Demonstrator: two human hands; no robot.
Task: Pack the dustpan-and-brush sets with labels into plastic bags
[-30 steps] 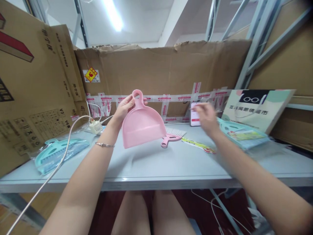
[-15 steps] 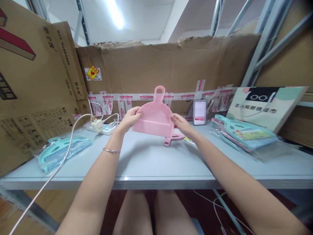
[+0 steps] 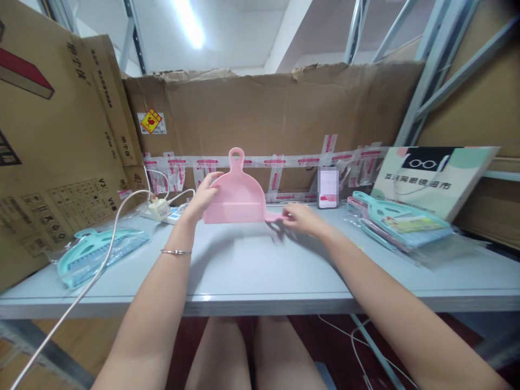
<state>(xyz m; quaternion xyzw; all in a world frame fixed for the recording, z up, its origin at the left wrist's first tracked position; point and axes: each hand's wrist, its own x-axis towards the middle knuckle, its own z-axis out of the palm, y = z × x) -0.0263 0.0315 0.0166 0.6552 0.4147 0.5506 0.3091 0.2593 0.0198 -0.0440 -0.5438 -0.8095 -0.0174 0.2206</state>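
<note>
A pink dustpan (image 3: 238,203) is held upright above the table, its looped handle pointing up. My left hand (image 3: 202,197) grips its left edge, thumb on the front face. My right hand (image 3: 303,218) is closed on a small pink brush (image 3: 275,218). Only the brush's handle shows, pointing left towards the dustpan's lower right corner; its head is hidden by the hand. Whether handle and dustpan touch, I cannot tell.
On the right lie bagged dustpan sets (image 3: 410,219) beside a leaning printed box (image 3: 434,179). A phone (image 3: 328,188) stands at the back. At left are another bagged blue set (image 3: 101,252), a power strip (image 3: 174,216) and a white cable (image 3: 110,246) crossing the table edge.
The dustpan has moved left in my left hand. My right hand has let go of its right side and taken hold of the pink brush that lay on the table.
</note>
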